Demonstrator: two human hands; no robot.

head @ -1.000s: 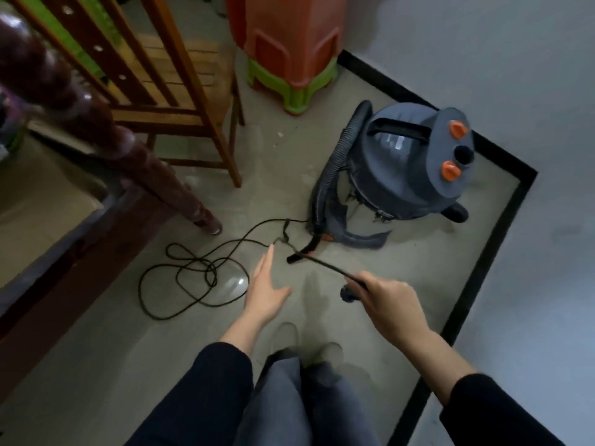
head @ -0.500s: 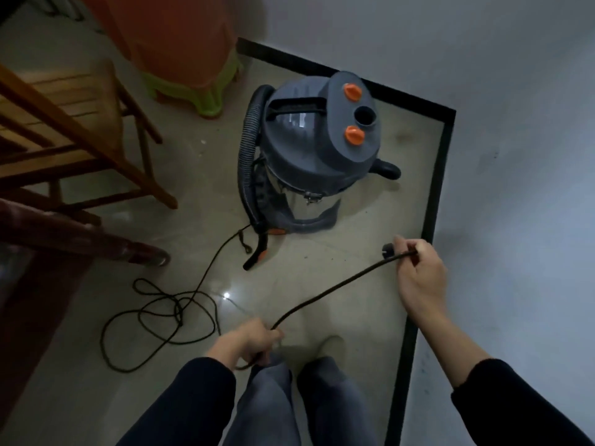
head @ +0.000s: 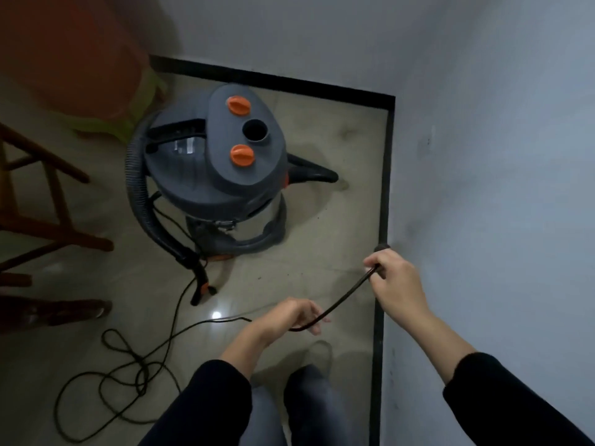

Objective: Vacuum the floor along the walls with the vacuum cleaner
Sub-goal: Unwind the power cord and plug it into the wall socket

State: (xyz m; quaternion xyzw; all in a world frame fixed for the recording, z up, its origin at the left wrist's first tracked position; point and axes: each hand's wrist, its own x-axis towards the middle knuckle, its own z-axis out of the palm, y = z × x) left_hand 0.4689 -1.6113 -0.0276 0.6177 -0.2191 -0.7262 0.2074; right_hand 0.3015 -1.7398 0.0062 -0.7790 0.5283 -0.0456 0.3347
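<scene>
**Power cord held in both hands near the vacuum cleaner**

Head view: The vacuum cleaner (head: pixel 219 175) is seen standing upright on the tiled floor (head: pixel 325 226), in the far part of the scene, near the corner where two pale walls (head: pixel 483 188) meet. Its grey lid is marked by two orange knobs (head: pixel 239 105) with a round dark opening (head: pixel 255 130) between them. A ribbed black hose (head: pixel 136 194) is looped down its left side, and the hose end is rested on the floor in front of the base. A black nozzle (head: pixel 317 173) is pointed to the right from the body.

The black power cord (head: pixel 338 305) is stretched between the two hands. Its end is gripped by the right hand (head: pixel 397 281), fingers curled tight round it, just beside the black baseboard (head: pixel 384 188) on the right; a dark tip, likely the plug (head: pixel 381 247), is seen above the knuckles. Nearer and to the left, the cord is held in the left hand (head: pixel 289 317), whose fingers are curled loosely round it. From there the cord is trailed left across the floor into a loose tangle (head: pixel 122 375) at the near left.

A wooden chair (head: pixel 48 226) is seen at the left edge, and a blurred orange stool (head: pixel 64 59) with a green base at the far left. Dark sleeves and grey trousers (head: pixel 309 407) are seen at the near edge.
</scene>
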